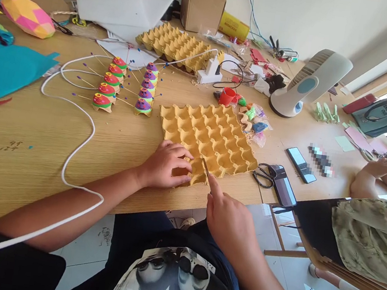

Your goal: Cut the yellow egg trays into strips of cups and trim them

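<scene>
A yellow pulp egg tray [209,137] lies on the table in front of me, its rows of cups facing up. My left hand [167,164] grips its near left corner, with the fingers bent over the cups and the thumb by the front edge. My right hand [229,215] is closed around a thin-bladed knife [205,167], index finger stretched along it. The blade points away from me and meets the tray near its front edge. Most of the knife's handle is hidden in my palm.
Painted egg-carton strips [108,84] with pins stand left of a second egg tray [174,46]. A white cable [85,120] crosses the table and my left forearm. Scissors [264,175], phones [284,185], a red cup [227,96] and a fan [308,84] are rightward. Another person's hands [379,168] rest at the right.
</scene>
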{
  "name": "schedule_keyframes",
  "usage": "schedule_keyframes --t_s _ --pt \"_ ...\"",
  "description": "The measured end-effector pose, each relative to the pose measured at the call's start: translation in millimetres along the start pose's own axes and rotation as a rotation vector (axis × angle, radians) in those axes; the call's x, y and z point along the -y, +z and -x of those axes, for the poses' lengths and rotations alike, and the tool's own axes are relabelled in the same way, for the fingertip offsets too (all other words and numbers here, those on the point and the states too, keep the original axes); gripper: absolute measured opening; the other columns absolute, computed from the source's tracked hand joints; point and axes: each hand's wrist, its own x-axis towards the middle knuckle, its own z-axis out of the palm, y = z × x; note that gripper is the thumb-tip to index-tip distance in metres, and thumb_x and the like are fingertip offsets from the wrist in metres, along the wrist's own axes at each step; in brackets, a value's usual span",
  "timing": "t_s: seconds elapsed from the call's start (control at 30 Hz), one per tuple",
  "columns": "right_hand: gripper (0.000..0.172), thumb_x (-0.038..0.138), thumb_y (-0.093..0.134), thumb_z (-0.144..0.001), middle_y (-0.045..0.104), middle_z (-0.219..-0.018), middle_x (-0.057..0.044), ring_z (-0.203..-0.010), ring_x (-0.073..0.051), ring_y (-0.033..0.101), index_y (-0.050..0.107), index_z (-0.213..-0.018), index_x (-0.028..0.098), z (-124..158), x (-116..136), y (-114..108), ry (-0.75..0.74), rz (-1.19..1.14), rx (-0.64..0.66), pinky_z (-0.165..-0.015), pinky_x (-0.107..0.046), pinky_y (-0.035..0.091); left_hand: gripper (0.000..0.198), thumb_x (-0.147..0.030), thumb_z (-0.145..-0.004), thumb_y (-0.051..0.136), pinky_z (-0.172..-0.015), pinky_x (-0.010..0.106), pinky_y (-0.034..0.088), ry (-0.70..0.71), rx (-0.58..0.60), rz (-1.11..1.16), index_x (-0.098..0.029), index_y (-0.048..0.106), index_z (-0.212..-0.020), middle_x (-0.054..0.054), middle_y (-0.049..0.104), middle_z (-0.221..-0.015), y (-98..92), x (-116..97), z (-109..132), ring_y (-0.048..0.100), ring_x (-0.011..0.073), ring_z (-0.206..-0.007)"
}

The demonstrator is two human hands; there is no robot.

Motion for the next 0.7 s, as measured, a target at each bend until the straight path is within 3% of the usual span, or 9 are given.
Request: schedule_keyframes --t_s 0.7 --pt "0.060 0.023 0.041 -0.109 0.083 -0.095 -0.010 -0.086 -0.025 0.081 0.030 -0.168 0.019 -5.8 5.1 -18.9 -0.002 0.073 0.064 -0.064 -0.028 0.052 0.026 -0.053 -0.088 0.071 -0.105 0.053 0.031 -0.017 0.014 0.011 -0.028 0.081 -0.092 0.005 0.074 -0.120 0.5 -0.3 -1.7 0.063 0.0301 -0.116"
